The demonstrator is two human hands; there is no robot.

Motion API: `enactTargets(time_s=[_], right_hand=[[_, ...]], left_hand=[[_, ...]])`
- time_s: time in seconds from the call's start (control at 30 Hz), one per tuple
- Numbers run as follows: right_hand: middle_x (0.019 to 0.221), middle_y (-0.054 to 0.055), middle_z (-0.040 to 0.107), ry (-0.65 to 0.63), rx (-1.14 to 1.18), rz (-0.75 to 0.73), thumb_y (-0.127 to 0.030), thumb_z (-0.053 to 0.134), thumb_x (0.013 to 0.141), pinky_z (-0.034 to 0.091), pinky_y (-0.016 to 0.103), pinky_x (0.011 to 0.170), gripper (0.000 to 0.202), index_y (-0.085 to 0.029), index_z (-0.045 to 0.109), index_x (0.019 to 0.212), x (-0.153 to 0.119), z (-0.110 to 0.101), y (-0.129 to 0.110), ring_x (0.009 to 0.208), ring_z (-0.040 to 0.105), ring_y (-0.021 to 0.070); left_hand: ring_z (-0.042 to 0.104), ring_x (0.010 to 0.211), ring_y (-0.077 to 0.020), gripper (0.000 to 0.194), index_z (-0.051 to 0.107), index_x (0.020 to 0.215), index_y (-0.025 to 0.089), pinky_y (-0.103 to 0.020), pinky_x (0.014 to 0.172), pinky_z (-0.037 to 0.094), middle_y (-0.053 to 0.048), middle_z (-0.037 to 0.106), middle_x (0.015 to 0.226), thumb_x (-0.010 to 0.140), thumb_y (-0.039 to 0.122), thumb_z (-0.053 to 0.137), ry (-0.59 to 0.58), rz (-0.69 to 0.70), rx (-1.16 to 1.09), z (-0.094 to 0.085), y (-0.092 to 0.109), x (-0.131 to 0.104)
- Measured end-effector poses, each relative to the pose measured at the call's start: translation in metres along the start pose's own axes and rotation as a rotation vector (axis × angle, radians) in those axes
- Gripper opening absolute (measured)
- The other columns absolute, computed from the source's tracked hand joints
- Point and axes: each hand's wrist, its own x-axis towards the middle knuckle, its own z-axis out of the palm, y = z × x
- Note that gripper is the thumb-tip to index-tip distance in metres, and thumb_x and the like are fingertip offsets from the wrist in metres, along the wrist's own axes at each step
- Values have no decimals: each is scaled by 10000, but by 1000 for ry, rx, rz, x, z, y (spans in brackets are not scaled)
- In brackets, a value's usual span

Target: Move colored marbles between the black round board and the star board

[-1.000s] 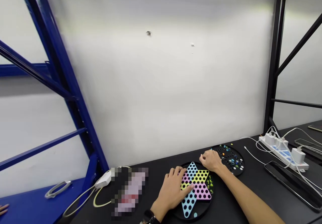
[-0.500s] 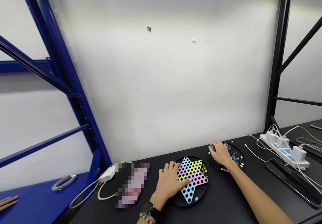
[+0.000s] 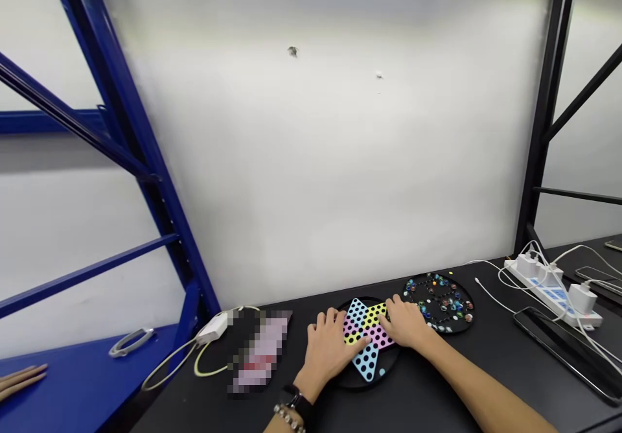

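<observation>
A star-shaped Chinese checkers board [image 3: 367,359], with light blue, yellow and pink points full of round holes, lies on a black round base [image 3: 357,386]. My left hand [image 3: 324,350] holds its left side, thumb across the top and fingers bent at the edge. On its right side my right hand [image 3: 407,324] grips, thumb on the holed surface and fingertips near a yellow point. Both hands hide parts of the board. Just behind my right hand lies a black round tray [image 3: 460,329] with many coloured glass marbles [image 3: 457,305].
A blurred pinkish packet [image 3: 265,355] lies left of the board, by a white adapter [image 3: 212,327] and cable. To the right are a dark phone [image 3: 564,349] and a power strip [image 3: 549,290] with chargers. Another person's fingers [image 3: 22,381] rest on a blue table [image 3: 82,381].
My right hand has left the marble tray and moved left onto the board's right side. My left hand stays on the board. The view has shifted slightly.
</observation>
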Motion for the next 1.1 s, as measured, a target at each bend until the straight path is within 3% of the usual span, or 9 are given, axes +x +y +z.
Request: enactTargets(time_s=[0.33, 0.63, 0.87, 1.1], right_hand=[[1036, 183, 715, -47, -7, -46, -306, 310, 1010, 500, 367, 776, 462, -132, 738, 998, -2, 1, 2, 900, 710, 289], [952, 161, 759, -38, 69, 57, -316, 379, 978, 485, 321, 776, 442, -147, 770, 859, -1, 0, 2, 881, 721, 267], [1036, 158, 745, -23, 82, 33, -313, 358, 979, 477, 347, 813, 427, -137, 748, 975, -3, 4, 0, 933, 707, 273], [1005, 159, 755, -37, 73, 23, -354, 327, 995, 479, 342, 801, 498, -149, 770, 892, -2, 3, 0, 912, 714, 268]], left_hand=[[490, 1138, -351, 726, 599, 1292, 188, -453, 928, 359, -154, 571, 1264, 834, 724, 426, 5, 19, 0, 1, -2, -1], [498, 1134, -360, 741, 601, 1294, 184, -461, 920, 368, -158, 573, 1261, 822, 732, 442, 0, 19, 11, 0, -2, 0], [493, 1122, -362, 739, 600, 1288, 165, -463, 919, 364, -162, 575, 1248, 828, 722, 444, 7, 37, 5, 1, -4, 0], [495, 1114, -354, 722, 614, 1253, 164, -456, 913, 365, -157, 582, 1214, 824, 718, 436, 32, 43, 32, 5, -6, 2]])
